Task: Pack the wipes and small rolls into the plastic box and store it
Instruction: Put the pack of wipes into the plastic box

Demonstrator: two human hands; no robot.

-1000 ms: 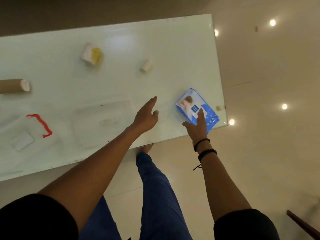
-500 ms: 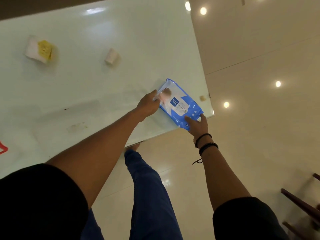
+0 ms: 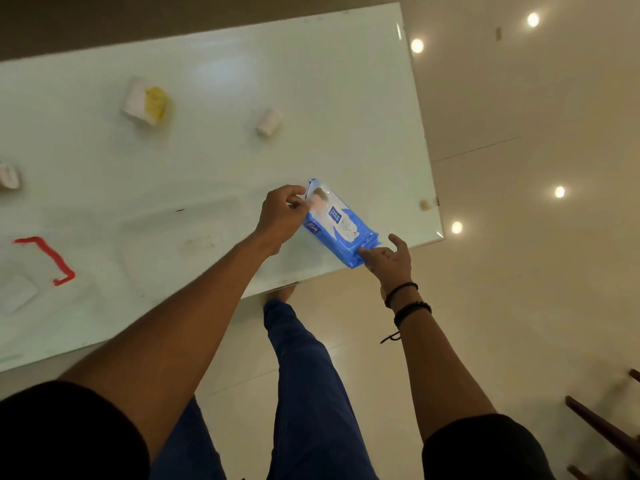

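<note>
A blue wipes pack [image 3: 341,226] lies near the front right corner of the white glass table [image 3: 214,161]. My left hand [image 3: 282,218] pinches the pack's far end between thumb and fingers. My right hand [image 3: 389,259] touches the pack's near end with its fingertips, the other fingers spread. A small white roll [image 3: 268,122] lies further back on the table. A white and yellow roll [image 3: 147,105] lies to its left. A clear plastic box [image 3: 180,244] is faintly seen left of my left forearm.
A red bracket-shaped piece [image 3: 46,259] and a white flat pad [image 3: 17,294] lie at the table's left. Another roll end [image 3: 8,176] shows at the left edge. A small beige bit [image 3: 424,204] sits at the right edge. Dark wooden legs [image 3: 602,431] stand at the lower right.
My left hand reached across and took hold of the pack's far end. My right hand slid from the top of the pack to its near end. The pack turned slightly.
</note>
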